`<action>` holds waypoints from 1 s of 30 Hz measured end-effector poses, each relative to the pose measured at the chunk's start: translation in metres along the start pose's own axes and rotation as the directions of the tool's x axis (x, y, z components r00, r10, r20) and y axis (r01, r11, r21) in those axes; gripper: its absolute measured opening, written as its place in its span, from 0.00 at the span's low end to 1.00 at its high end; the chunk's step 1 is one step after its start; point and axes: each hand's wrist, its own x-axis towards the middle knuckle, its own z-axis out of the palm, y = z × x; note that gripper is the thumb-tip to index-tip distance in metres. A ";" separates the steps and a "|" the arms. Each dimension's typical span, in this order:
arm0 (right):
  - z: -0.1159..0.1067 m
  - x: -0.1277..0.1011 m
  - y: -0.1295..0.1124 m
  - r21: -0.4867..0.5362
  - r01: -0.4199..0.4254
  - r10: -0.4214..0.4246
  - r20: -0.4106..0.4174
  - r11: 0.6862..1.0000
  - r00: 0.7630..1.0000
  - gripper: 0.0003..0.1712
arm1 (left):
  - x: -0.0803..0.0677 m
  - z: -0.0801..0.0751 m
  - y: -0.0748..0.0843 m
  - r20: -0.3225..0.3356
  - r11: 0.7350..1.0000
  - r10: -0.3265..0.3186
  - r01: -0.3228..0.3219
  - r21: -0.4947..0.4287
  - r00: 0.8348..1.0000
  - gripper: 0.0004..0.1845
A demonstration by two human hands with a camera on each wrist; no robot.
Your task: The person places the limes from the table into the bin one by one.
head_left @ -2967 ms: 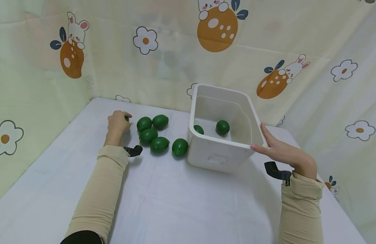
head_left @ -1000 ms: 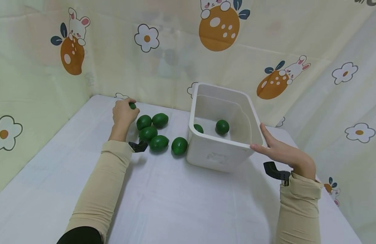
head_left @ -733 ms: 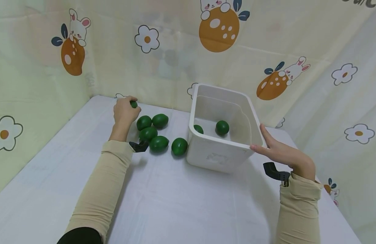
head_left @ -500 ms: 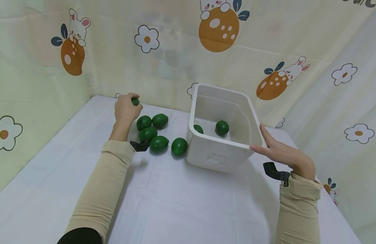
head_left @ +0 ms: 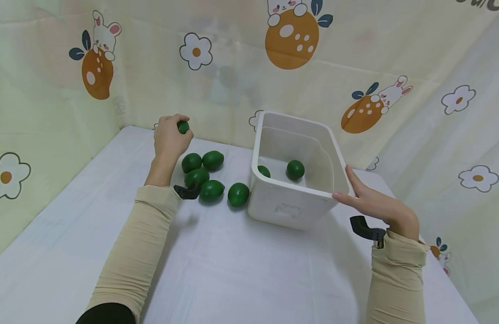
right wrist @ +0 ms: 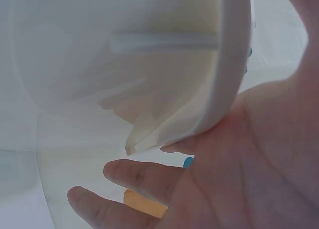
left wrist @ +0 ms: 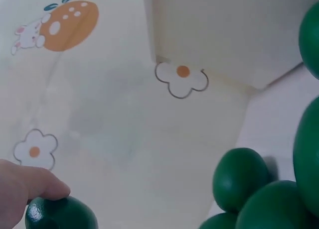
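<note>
My left hand point(head_left: 171, 136) pinches a green lime point(head_left: 183, 127) between fingers and thumb, raised above the back left of the table. In the left wrist view that lime point(left wrist: 62, 214) sits under a fingertip. Below and right of this hand several limes point(head_left: 211, 191) lie grouped on the white cloth, one lime point(head_left: 238, 195) apart from them beside the bin. The white plastic bin point(head_left: 291, 207) has two limes visible inside, one partly hidden by its wall. My right hand point(head_left: 379, 204) rests against the bin's right corner, thumb at the rim, fingers straight in the right wrist view.
A white cloth covers the table point(head_left: 241, 270). Behind it hangs a pale curtain point(head_left: 229, 90) printed with rabbits, fruit and flowers, close to the table's back edge. A black wrist mount point(head_left: 187, 191) juts from the left cuff, near the limes.
My left hand has taken a lime at the left of the group and raised it up and slightly right. The right hand, the bin and the other limes stay in place.
</note>
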 end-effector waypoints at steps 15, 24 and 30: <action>-0.001 0.001 0.002 -0.017 -0.006 0.006 0.003 1.000 1.000 0.52 | -0.008 -0.010 0.021 -0.038 0.996 0.081 -0.082 -0.020 0.996 0.22; -0.001 0.000 0.001 -0.015 -0.008 0.008 0.004 1.000 1.000 0.52 | -0.013 -0.013 0.028 -0.047 0.994 0.103 -0.104 -0.023 0.994 0.21; 0.000 0.000 0.000 -0.022 -0.009 0.009 0.004 1.000 1.000 0.51 | -0.015 -0.015 0.033 -0.037 0.992 0.121 -0.122 -0.031 0.992 0.21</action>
